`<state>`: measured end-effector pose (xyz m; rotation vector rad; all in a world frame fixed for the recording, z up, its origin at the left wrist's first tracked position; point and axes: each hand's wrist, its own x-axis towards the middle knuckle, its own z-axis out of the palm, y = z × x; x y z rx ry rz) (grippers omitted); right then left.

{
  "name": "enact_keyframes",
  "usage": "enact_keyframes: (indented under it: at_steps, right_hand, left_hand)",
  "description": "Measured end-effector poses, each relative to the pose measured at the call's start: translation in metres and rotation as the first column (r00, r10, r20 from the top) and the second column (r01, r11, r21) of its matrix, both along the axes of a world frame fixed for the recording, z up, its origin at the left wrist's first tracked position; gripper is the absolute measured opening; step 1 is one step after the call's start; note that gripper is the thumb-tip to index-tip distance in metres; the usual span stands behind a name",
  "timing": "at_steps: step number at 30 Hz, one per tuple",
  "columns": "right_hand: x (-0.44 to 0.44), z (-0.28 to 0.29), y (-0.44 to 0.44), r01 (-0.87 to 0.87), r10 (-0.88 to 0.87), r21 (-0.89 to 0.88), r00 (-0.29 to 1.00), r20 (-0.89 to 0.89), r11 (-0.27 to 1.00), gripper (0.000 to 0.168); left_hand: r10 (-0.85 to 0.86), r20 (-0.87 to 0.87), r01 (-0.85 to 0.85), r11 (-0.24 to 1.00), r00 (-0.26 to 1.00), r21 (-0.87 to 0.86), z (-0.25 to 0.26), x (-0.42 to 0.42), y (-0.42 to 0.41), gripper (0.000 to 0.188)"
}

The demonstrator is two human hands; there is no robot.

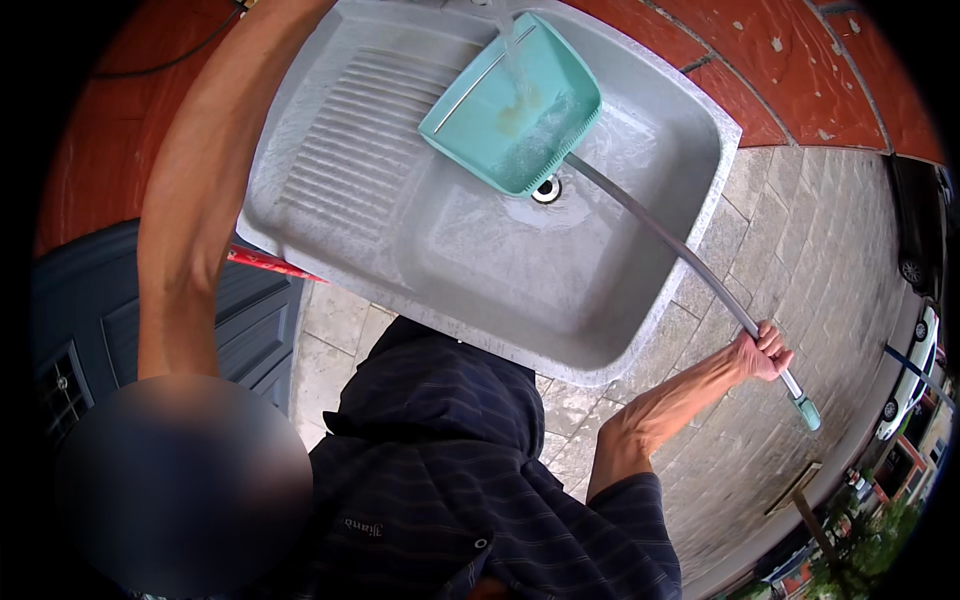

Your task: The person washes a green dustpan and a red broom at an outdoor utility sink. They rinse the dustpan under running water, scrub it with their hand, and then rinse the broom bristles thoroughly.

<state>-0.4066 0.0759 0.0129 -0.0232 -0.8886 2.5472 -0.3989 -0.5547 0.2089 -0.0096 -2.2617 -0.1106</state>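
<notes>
My right hand (764,352) is closed around the metal pole handle (679,244) of a turquoise long-handled dustpan, close to its turquoise end cap (808,414). The dustpan's pan (487,124) rests in a grey stone sink (487,300), its toothed edge beside the drain (547,190). A stream of water (512,52) falls into the pan, where water swirls around a yellowish-brown patch (520,112). My left forearm reaches up past the sink's left side, and the left hand lies beyond the top edge, out of view.
A ribbed draining board (360,142) forms the sink's left part. Red stone wall (757,67) borders the sink at the top. To the left is a dark panelled door (255,322). Paving (795,225) stretches right towards parked cars (911,371). A red strip (270,262) shows under the sink's edge.
</notes>
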Motion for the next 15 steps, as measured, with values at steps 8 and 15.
enact_keyframes:
  at_steps: [8, 15]
  right_hand:
    - [0.019, 0.027, -0.105, -0.37, 0.379, 0.128, 0.924, -0.048, 0.92, 0.032]
    - [0.036, 0.08, -0.123, -0.371, 0.42, 0.284, 0.897, -0.134, 0.884, 0.04]
  left_hand:
    - [0.022, -0.007, -0.022, 1.0, 1.0, 0.007, 0.0, -0.005, 0.002, 0.029]
    - [0.056, -0.015, -0.056, 0.998, 0.998, 0.002, -0.003, 0.0, -0.004, 0.025]
